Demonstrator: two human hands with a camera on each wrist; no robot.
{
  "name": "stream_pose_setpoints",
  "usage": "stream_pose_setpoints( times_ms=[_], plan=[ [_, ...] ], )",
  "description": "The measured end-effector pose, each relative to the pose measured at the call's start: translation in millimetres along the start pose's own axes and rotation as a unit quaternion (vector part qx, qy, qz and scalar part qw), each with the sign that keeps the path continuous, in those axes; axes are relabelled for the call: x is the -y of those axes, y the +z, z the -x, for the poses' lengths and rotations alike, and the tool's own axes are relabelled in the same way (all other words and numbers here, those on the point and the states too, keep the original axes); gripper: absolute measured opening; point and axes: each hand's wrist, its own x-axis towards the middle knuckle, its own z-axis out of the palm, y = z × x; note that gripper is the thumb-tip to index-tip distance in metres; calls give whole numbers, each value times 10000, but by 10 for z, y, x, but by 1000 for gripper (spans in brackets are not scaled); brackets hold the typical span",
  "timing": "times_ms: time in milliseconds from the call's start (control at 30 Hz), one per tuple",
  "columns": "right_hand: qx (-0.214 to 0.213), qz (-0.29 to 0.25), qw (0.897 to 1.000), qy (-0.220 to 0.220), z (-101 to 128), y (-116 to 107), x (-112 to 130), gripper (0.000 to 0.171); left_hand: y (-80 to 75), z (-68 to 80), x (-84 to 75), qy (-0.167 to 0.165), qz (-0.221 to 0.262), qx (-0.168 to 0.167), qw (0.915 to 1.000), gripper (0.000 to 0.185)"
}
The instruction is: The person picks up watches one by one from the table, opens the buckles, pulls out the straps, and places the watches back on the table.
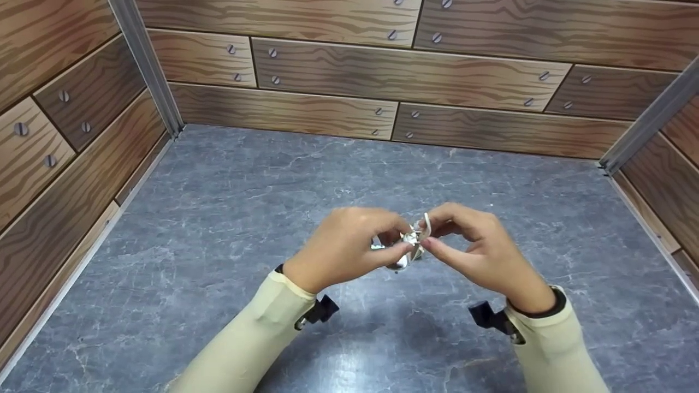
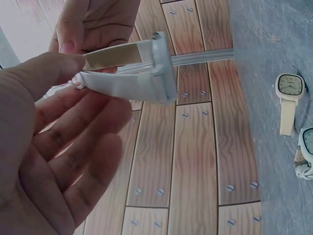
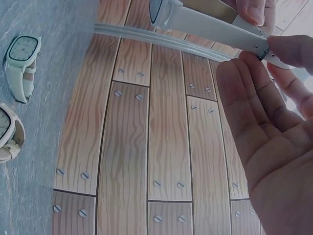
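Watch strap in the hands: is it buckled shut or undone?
Cannot tell for sure. Both hands, left and right, pinch the white watch at its strap ends, which meet by the buckle; fingers hide the pin.

L hand [image 1: 344,245] & R hand [image 1: 480,248] meet at center, fingertips pinched together, both forearms angled inward.

Pale cream sleeves [image 1: 246,338] with dark cuffs, black camera mounts [image 1: 322,310] at both wrists

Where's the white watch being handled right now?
Head view, centre: the white watch is pinched between the left hand and right hand, above the grey table.
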Motion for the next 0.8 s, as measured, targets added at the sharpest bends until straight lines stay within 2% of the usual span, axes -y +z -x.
stream_pose_setpoints(
  times_ms=[300, 467, 667, 800],
  plan=[
    [164, -256, 9992, 244, -2, 10, 22, 31, 24, 5, 7, 60, 37, -252, 9997, 5],
    [28, -124, 9996, 249, -11, 12, 18, 28, 28, 13, 11, 3, -29, -181, 9998, 5],
    [-236, 129, 9996, 51, -26, 29, 36, 31, 27, 18, 6, -227, 64, -10, 9997, 7],
    [-246, 155, 9994, 202, -25, 36, 51, 29, 40, 14, -5, -202, 59, -26, 9998, 12]
  ],
)
